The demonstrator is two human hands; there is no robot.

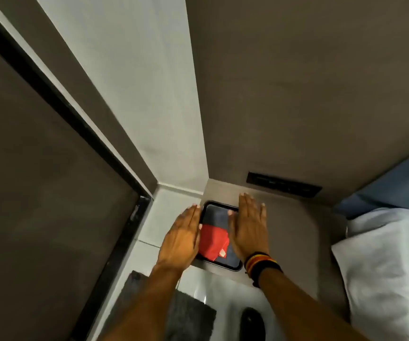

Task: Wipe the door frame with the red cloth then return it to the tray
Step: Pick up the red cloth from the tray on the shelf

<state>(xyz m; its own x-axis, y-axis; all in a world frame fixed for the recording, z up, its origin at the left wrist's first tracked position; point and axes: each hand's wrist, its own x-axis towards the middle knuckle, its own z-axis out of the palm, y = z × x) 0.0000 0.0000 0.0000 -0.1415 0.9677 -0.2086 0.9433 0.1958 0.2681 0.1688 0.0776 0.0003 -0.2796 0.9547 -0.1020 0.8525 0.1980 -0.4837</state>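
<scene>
A bedroom at home: white fabric pillow [385, 262] on the bed, black-framed doorway [58, 104], grey shaggy floor mat [186, 313].

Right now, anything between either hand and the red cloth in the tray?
Nothing visible. The red cloth lies uncovered in the black tray, on top of a dark blue cloth. The left hand and right hand hover flat at either side, fingers extended, neither holding anything.
</scene>
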